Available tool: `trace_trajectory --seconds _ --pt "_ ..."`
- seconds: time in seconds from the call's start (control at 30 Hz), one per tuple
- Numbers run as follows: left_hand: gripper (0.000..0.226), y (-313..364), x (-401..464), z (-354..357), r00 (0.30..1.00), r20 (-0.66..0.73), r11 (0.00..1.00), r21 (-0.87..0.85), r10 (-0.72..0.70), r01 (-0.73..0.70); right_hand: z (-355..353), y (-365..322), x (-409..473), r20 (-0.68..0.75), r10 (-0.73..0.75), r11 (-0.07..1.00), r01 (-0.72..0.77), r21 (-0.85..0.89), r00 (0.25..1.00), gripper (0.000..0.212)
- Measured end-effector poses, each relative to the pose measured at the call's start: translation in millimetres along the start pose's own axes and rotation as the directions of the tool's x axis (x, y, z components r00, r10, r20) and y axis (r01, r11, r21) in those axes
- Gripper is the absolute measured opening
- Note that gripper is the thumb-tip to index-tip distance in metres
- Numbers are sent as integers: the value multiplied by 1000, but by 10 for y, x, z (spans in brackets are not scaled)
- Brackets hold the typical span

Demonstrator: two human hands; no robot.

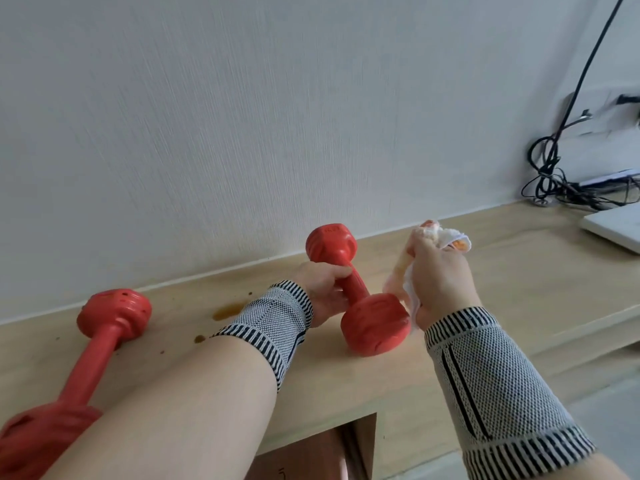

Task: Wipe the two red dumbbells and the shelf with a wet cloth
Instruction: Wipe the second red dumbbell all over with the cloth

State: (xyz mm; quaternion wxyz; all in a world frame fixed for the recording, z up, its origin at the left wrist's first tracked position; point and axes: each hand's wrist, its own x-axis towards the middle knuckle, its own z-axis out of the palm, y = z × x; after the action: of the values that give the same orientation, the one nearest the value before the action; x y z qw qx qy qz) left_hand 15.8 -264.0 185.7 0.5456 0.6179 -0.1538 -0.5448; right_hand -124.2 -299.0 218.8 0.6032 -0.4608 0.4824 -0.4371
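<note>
The left hand [320, 292] is wrapped around the handle of a red dumbbell [353, 292], which is tilted: its near head rests on the shelf [502, 289] while its far head is raised above the wood, close to the wall [242, 116]. The right hand [438, 282] is closed on a bunched white cloth [446, 237] with orange and pink patches, held above the shelf just to the right of that dumbbell; part of the cloth hangs below the hand, next to the near head. Both wrists wear knitted black-and-white bands.

The second dumbbell [86, 355] lies flat on the shelf well to the left, its far head near the wall and its near head at the lower left edge of the view, partly behind the left forearm. Between the two dumbbells brown stains [227, 310] mark the light wood.

At the far right, tangled black cables [550, 171] sit by the wall, and a flat white object [614, 226] lies on the shelf near them.
</note>
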Motion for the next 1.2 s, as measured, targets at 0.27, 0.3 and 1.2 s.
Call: trace_trajectory --seconds 0.27,0.3,1.2 --pt "25 -96 115 86 998 47 999 -4 -44 44 -56 62 136 17 -29 993 31 -110 999 17" --pt "22 -94 109 99 998 49 999 -4 -44 44 -55 57 130 12 -48 993 49 -104 999 19" --pt "7 369 -1797 -1317 819 -272 843 357 506 -403 863 -67 -949 827 100 896 -411 167 554 45"
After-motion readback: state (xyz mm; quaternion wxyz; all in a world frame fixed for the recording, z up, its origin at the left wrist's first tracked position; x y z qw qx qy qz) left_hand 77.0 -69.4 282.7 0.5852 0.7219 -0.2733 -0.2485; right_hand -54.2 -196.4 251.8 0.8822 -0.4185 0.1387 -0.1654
